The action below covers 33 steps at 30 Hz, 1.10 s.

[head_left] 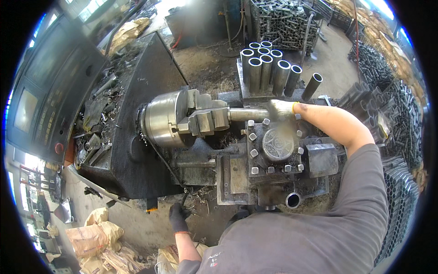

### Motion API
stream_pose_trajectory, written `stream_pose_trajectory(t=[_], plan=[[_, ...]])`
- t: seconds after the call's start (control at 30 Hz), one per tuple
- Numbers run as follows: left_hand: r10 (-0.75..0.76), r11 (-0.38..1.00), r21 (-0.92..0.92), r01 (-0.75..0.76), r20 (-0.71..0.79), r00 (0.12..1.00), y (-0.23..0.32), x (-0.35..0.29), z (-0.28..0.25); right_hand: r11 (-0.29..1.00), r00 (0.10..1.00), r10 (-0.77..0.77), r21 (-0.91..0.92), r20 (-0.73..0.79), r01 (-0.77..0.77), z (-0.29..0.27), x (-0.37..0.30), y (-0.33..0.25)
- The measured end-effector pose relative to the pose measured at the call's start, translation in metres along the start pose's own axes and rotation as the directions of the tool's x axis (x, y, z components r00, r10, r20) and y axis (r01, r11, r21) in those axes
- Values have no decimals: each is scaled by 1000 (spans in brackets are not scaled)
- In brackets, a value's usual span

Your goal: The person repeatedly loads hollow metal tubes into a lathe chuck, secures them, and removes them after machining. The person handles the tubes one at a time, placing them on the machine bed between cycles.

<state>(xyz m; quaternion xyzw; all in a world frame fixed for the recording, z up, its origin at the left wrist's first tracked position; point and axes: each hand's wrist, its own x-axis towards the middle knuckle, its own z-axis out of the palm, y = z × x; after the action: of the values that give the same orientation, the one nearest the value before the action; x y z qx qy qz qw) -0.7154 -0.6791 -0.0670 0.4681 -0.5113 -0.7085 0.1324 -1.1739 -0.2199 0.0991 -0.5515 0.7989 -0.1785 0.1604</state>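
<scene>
Head view, clock read from picture centre. Steel tube (pixel 248 114) lies roughly level between 1 and 2 o'clock, its near end at the stepped jaws of the lathe chuck (pixel 162 119), which sits toward 10. How deep it goes between them: hidden.

Right hand (pixel 282 112), pale glove, at 2 o'clock: looks curled round the tube's outer end. Lens smear over the fingers; tightness unclear. Left hand (pixel 178 218), dark glove, at 7: fingers look part-bent, just below a dark lever (pixel 184 197). Cannot tell whether it has hold of the lever.

Square tool post (pixel 278 145) at 3 o'clock, bolt heads standing proud just beneath the right wrist. Batch of upright tubes (pixel 266 68) at 1.

Handling, my judgement: support the tube square to the chuck face, so all jaws bear evenly; a drooping outer end would likely seat it crooked. Fingers belong at the outer end, well off the jaws. Wrist better lifted clear of those bolts. Gloves near a chuck call for a spindle fully at rest; the jaws look sharp, not blurred.
</scene>
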Motion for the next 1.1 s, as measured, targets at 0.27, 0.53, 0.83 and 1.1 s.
stream_pose_trajectory(t=[0.27,0.53,0.83,1.1], plan=[[66,926,-351,-139,-211,975,8,71,-99,906,905,423,-5,43,-423,-10,7,-16],[-192,844,-533,57,-200,961,69,20,-70,752,853,152,502,499,-427,-46,121,-51],[164,980,-81,-184,-207,965,31,67,-117,814,838,520,200,167,-545,-30,95,-51],[704,696,624,-356,-494,510,84,-3,-69,824,913,399,-402,-88,-399,-28,-27,-21]])
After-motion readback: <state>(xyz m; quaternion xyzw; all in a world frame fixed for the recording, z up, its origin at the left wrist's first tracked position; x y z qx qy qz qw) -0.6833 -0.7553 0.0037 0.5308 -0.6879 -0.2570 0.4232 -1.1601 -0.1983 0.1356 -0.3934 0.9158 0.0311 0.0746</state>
